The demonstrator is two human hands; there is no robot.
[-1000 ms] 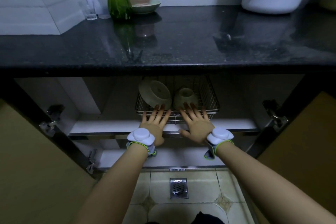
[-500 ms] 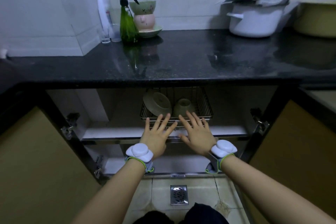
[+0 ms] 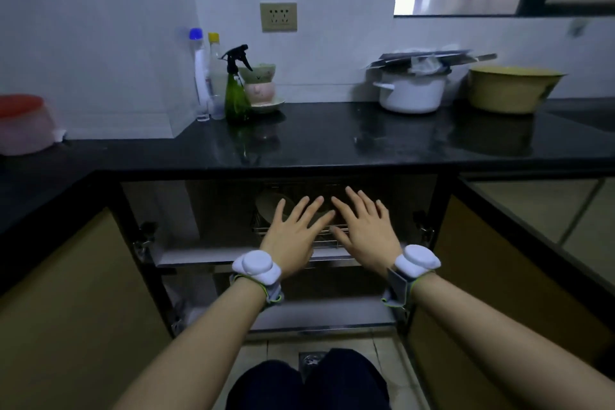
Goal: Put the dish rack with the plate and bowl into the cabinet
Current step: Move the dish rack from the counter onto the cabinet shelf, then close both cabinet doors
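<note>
1. Left hand (image 3: 293, 236) and right hand (image 3: 364, 233) are side by side in front of the open cabinet (image 3: 173, 220), palms forward, fingers spread wide. Neither has hold of anything.
2. Rack (image 3: 324, 238) sits on the upper shelf (image 3: 199, 256), just beyond both hands. Only its lower front wires show in the gap between the hands and below the fingers. Whether the fingertips touch the wire, I cannot tell; they overlap it in view.
3. Plate (image 3: 268, 206) stands on edge in the rack, just past the left hand's outer fingers, dim in the shadow. Bowl is hidden behind the hands; cannot confirm its position.
4. Desk (image 3: 332, 143) above carries a pot, basin, spray bottle and cups, all well above the hands and not part of the job.
5. Step in hand, as judged: the rack looks fully on the shelf and under the desk edge, so placing appears done or in its last push. Flat open palms fit a push or a let-go, not a carry.
6. Next move, as judged: if the rack's front sits too near the shelf lip, a short level push with both palms, kept even so the rack does not skew and the plate does not tip. Otherwise draw both hands straight toward the body, clear of the wire.
7. Both doors (image 3: 66, 309) stand open, one outside each forearm; shutting them would call for each hand to swing outward to its own door.
</note>
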